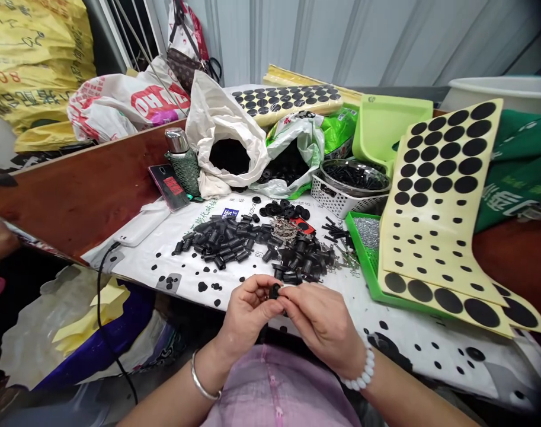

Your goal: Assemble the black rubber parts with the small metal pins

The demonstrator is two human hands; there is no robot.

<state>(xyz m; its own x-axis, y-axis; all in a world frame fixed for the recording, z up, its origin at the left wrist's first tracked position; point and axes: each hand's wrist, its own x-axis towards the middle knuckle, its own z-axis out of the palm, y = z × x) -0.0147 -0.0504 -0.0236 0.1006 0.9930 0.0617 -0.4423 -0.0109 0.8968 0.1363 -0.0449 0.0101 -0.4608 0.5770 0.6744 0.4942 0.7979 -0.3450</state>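
My left hand (pixel 247 311) and my right hand (pixel 321 320) meet at the near edge of the table, fingers pinched together on one small black rubber part (pixel 274 290). Just beyond them lies a heap of black cylindrical parts (pixel 219 240) on white paper (pixel 176 261), and a second heap of black parts (pixel 303 255) mixed with small metal pieces (pixel 284 228). A few flat black rings (pixel 284 209) lie behind those.
Yellow sheets of black round pads (pixel 434 201) rest on a green tray (pixel 363 261) at right. A white basket with a metal bowl (pixel 352 178), open plastic bags of black parts (pixel 228 155), a flask (pixel 181 160), a phone (pixel 167 185) and a charging cable (pixel 102 296) surround the work area.
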